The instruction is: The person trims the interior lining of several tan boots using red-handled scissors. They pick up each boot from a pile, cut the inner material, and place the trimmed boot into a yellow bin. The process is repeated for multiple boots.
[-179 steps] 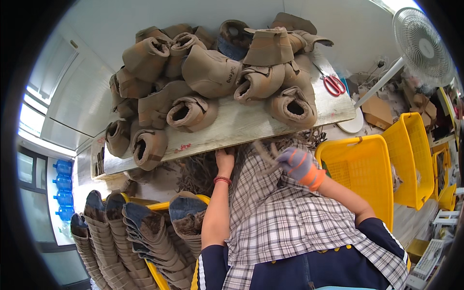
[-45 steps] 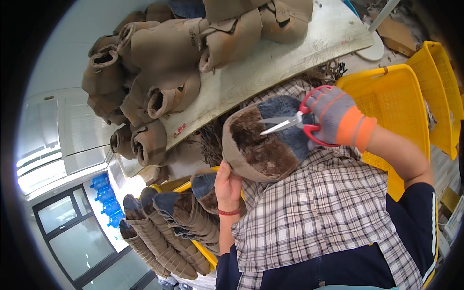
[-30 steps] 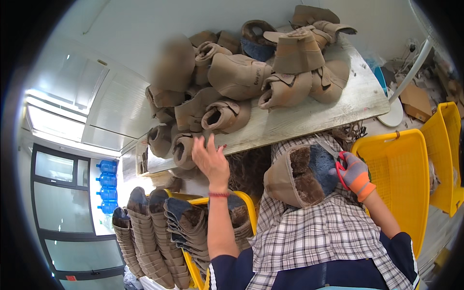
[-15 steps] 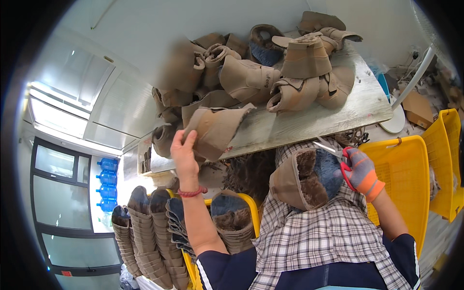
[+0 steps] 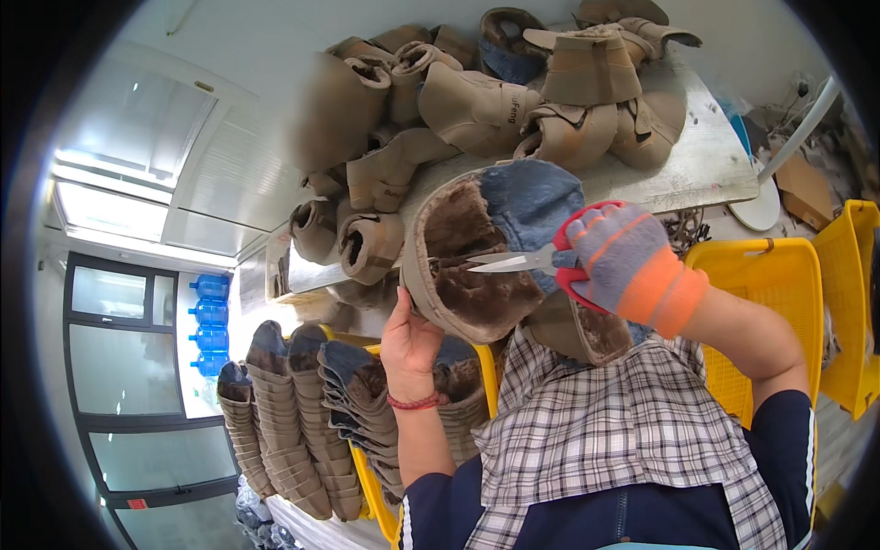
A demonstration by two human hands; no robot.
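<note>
My left hand (image 5: 411, 341), with a red cord at the wrist, grips the near-left edge of a beige shoe upper (image 5: 500, 307). The upper is tilted toward me, its brown fleece and blue lining showing; some of my fingers are hidden behind it. My right hand (image 5: 632, 261), in a grey and orange glove, holds red-handled scissors (image 5: 509, 263). Their blades are slightly apart and reach across the opening of the upper; I cannot tell whether they touch the lining. Another fleece-lined upper (image 5: 600, 332) lies on my lap beneath the held one.
A table (image 5: 697, 174) ahead bears a heap of beige uppers (image 5: 477, 105). Stacks of nested uppers (image 5: 298, 422) stand at the lower left. Yellow crates (image 5: 770, 302) are on my right, near a cardboard box (image 5: 804, 197). Blue water bottles (image 5: 211, 325) stand far left.
My left hand has brought the upper from the table edge toward me and turned its lined opening up. My right hand has moved left and up, bringing the scissors over that opening.
</note>
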